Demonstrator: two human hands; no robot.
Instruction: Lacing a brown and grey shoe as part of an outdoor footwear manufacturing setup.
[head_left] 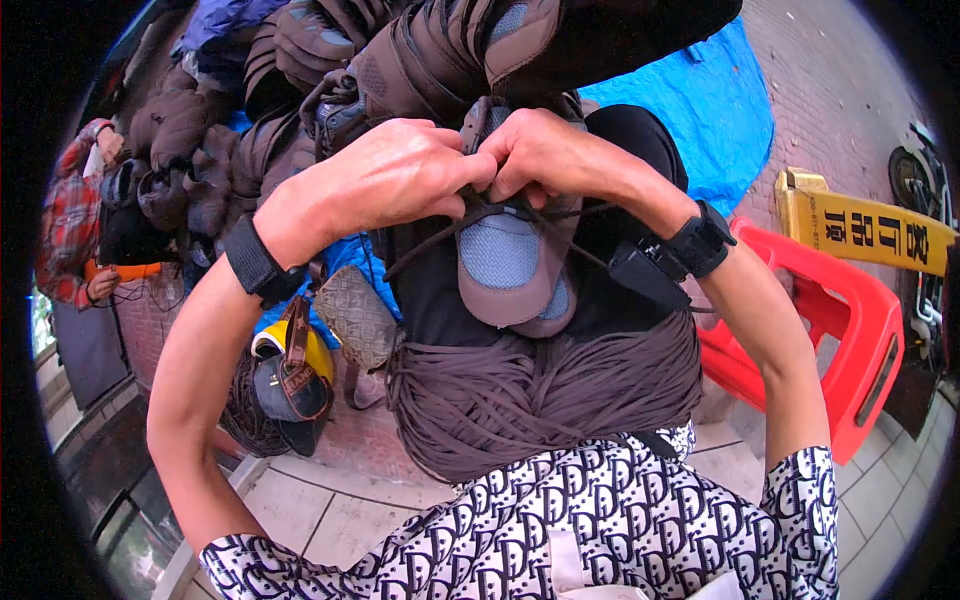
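Observation:
On my lap lies a brown shoe (503, 268) with a blue-grey mesh toe, its toe toward me. A second shoe's toe (556, 308) shows just under it. My left hand (400, 172) is closed over the shoe's lacing area, thumb and finger pinched on a dark shoelace (425, 247). Touching it, my right hand (548, 158) is closed at the same spot, its fingers pinched on the lace. The eyelets and exact grip are hidden behind my fingers. Across my thighs, nearer me, lies a thick bundle of loose brown shoelaces (555, 400).
Stacks of brown shoes (420, 60) rise beyond my hands and to the left. A blue tarp (720, 110) covers the ground at far right. A red plastic stool (850, 310) and yellow box (860, 222) stand right. At left are a patterned pouch (355, 318) and a person in plaid (75, 225).

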